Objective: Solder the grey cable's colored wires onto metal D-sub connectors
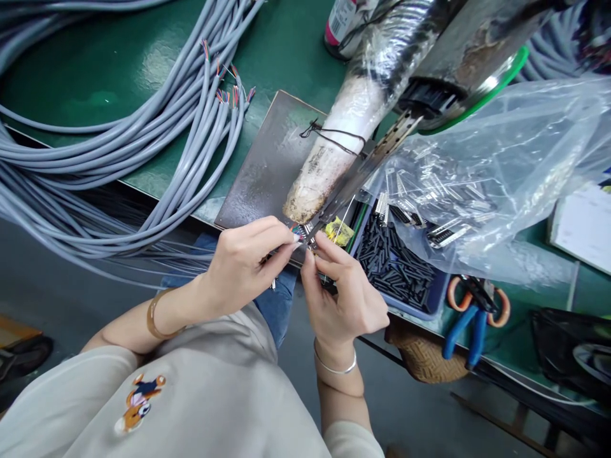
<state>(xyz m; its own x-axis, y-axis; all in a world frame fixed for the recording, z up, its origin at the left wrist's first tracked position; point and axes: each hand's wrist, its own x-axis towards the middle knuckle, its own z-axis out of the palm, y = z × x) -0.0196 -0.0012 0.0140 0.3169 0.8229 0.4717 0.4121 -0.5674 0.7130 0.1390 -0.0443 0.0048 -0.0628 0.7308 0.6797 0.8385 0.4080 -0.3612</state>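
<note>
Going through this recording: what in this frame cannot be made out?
- Head view: coloured wire ends between left hand and right hand, too small, partly covered by fingers.
- Head view: machine, top cut off by upper edge.
- Head view: parts in plastic bag, blurred by glare and folds.
- Head view: bottle, cut by upper edge.
</note>
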